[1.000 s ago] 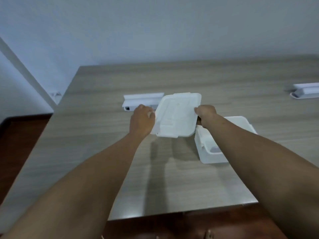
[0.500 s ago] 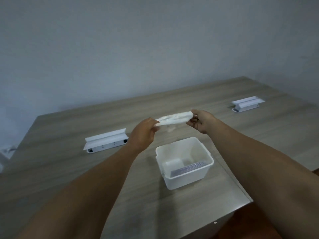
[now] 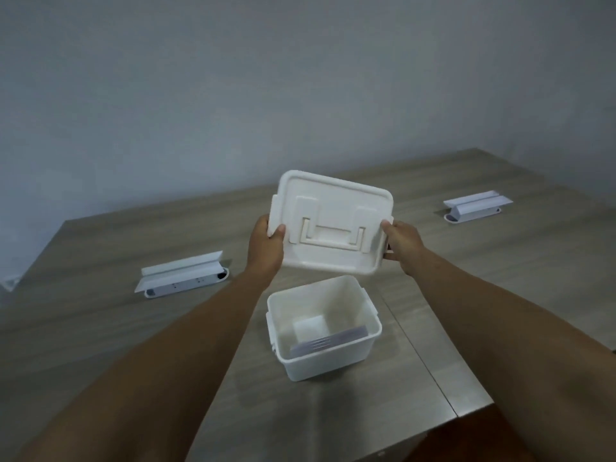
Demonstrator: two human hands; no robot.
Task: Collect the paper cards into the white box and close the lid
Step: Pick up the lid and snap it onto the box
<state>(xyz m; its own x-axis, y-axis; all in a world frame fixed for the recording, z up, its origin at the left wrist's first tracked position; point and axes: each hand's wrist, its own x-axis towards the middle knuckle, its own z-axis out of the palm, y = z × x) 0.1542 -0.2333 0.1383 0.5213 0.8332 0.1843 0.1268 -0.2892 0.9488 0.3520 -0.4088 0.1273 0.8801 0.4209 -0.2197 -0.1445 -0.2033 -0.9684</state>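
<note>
Grey wood-grain laminate covers the table (image 3: 333, 421) in front of me, the biggest thing in view, and on it, close to my body and between my forearms, stands the open white plastic box (image 3: 328, 356), upright, its mouth facing up. Two white wedge-shaped cable housings lie farther out, one (image 3: 181, 278) off to my left and one (image 3: 476, 205) well apart at the far right.

Above and just beyond the box I hold the white rectangular plastic lid (image 3: 330, 228) in the air, clear of the rim, its top face with the moulded folding handle tilted toward me. My left hand (image 3: 265, 250) clasps the left short edge, thumb on top; my right hand (image 3: 401, 243) clasps the right short edge the same way, so both are closed on the lid and equally near to it.

Smallest of all, the paper cards (image 3: 328, 341) lie as a pale stack on the bottom of the box, against its near wall; I see none left out on the table.

The box sits below the lid and a little toward me. The lid's long axis runs left to right, roughly matching the box's longer side, though the box looks turned slightly. I judge the lid must level out, come back and down, and twist a touch to meet the rim squarely.
</note>
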